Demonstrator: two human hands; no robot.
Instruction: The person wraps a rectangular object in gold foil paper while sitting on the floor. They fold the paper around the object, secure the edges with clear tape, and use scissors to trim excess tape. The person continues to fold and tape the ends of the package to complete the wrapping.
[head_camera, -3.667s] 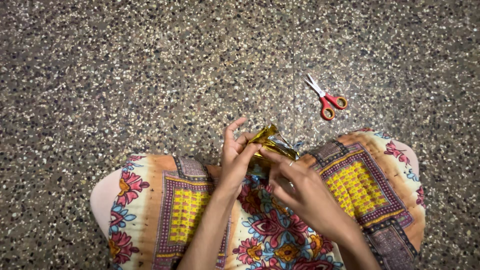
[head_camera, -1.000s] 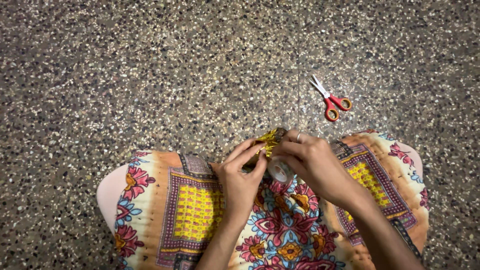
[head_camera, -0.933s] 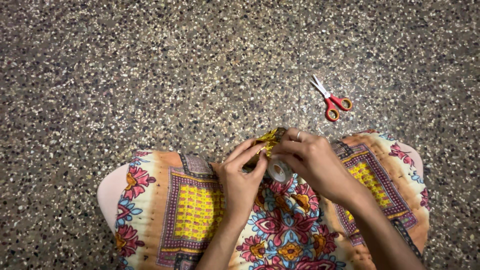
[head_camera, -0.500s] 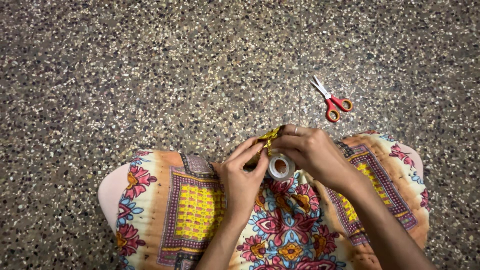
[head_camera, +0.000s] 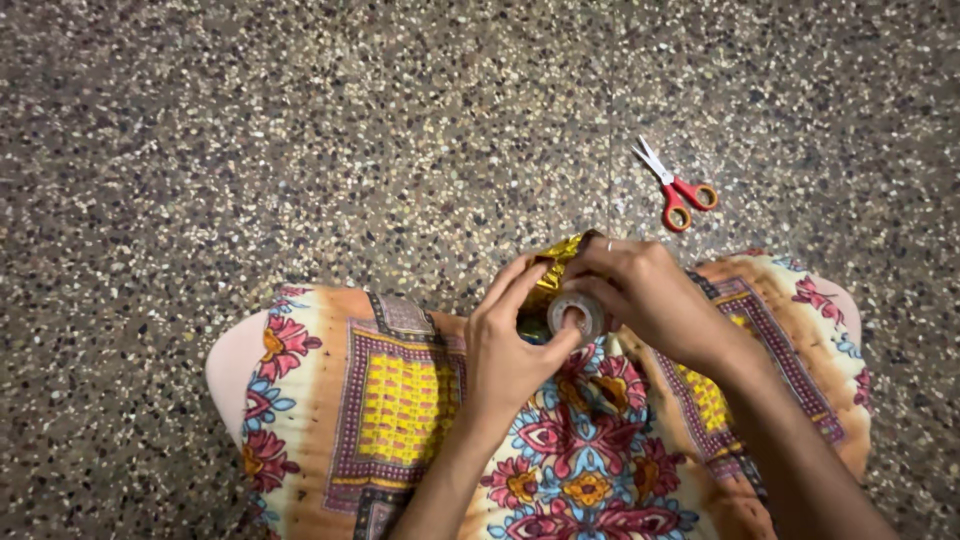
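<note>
Fingers of the right hand (head_camera: 650, 300) curl closed around a small round roll of clear sticky tape (head_camera: 576, 316), which now sits plainly in view with its hollow core facing up; a second ago it was mostly hidden under that hand. The left hand (head_camera: 510, 345) pinches shut on a crumpled piece of shiny gold foil (head_camera: 556, 268), thumb touching the roll's edge, holding it just above the lap. Both hands rest over a floral patterned cloth in orange, yellow and blue (head_camera: 400, 400) draped across the knees. Small red-handled scissors (head_camera: 675, 190) lie apart on the speckled stone floor (head_camera: 300, 150), unmoved, so cutting seems set aside while taping is in hand
</note>
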